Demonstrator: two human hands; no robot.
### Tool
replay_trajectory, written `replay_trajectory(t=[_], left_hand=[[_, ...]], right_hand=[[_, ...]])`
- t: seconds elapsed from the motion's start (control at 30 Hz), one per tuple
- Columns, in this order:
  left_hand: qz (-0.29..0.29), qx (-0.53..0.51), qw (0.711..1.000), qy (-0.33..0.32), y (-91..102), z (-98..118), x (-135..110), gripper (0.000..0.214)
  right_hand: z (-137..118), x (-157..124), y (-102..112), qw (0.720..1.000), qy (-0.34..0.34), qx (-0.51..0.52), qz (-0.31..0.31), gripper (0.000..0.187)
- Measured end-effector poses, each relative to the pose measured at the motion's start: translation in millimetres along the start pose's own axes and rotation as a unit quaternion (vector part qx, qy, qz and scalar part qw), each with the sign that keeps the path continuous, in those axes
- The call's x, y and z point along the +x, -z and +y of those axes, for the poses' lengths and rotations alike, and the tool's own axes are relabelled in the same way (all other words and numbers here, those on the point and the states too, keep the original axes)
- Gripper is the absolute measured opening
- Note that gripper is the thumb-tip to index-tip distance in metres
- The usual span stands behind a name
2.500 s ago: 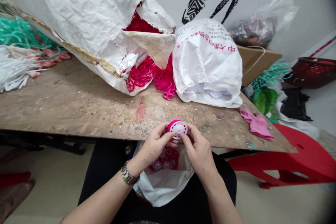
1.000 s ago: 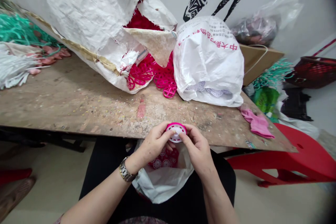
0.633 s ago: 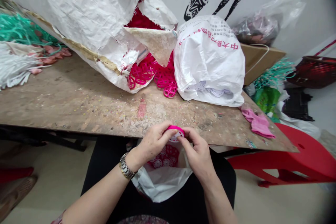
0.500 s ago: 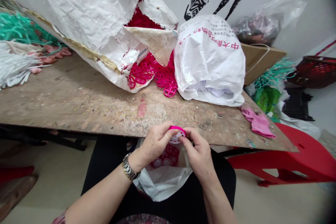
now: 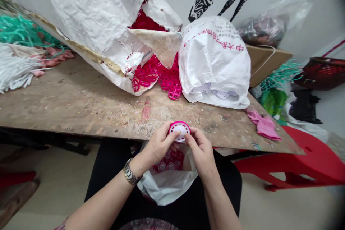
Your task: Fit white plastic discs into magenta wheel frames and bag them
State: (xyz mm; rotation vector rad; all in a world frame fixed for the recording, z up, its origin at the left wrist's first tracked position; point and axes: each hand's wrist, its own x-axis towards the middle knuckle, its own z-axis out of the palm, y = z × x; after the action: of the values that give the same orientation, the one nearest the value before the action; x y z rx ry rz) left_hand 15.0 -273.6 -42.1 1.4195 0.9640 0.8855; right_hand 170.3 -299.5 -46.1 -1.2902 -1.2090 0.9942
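Note:
Both my hands pinch a small round pink wheel with a white perforated face (image 5: 179, 130) just over the near edge of the worn wooden table (image 5: 81, 104). My left hand (image 5: 157, 148), with a wristwatch on its wrist, grips the wheel's left rim. From the right side, my right hand (image 5: 199, 151) presses on it with thumb and fingers. Below my hands, a white plastic bag (image 5: 167, 185) on my lap holds several finished pink and white wheels (image 5: 168, 161).
A torn white woven sack (image 5: 88, 21) spills pink spoked rings (image 5: 159, 77) onto the table. Beside it stands a white printed bag (image 5: 215, 61) with white discs. Green and white strands (image 5: 18, 54) lie far left, a pink cloth (image 5: 264, 125) and a red stool (image 5: 302, 165) right.
The wheel was tilted edge-on and lowered toward the lap bag half a second ago; now it is raised slightly and turned so its white face points up. Both hands keep their grip.

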Motion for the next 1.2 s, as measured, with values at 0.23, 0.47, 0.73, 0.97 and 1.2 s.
replay_trajectory(t=[0.23,0.47,0.73,0.97,1.2], left_hand=[[-0.005,0.078,0.996,-0.038,1.1,2,-12,0.022],[0.036,0.077,0.994,-0.066,-2.9,-4,-35,0.017],[0.046,0.021,0.999,-0.008,0.0,-12,-52,0.028],[-0.028,0.054,0.998,0.008,8.8,-16,-68,0.032],[-0.018,-0.033,0.999,0.025,-2.8,-31,-78,0.032]], right_hand=[[-3,-14,-3,1.0,-0.012,0.011,0.004,0.019],[0,-31,-9,1.0,0.015,0.007,0.005,0.014],[2,-48,-27,1.0,-0.003,0.025,-0.016,0.027],[14,-65,-28,1.0,0.002,0.001,-0.02,0.021],[16,-71,-22,0.999,-0.007,-0.026,-0.038,0.019]])
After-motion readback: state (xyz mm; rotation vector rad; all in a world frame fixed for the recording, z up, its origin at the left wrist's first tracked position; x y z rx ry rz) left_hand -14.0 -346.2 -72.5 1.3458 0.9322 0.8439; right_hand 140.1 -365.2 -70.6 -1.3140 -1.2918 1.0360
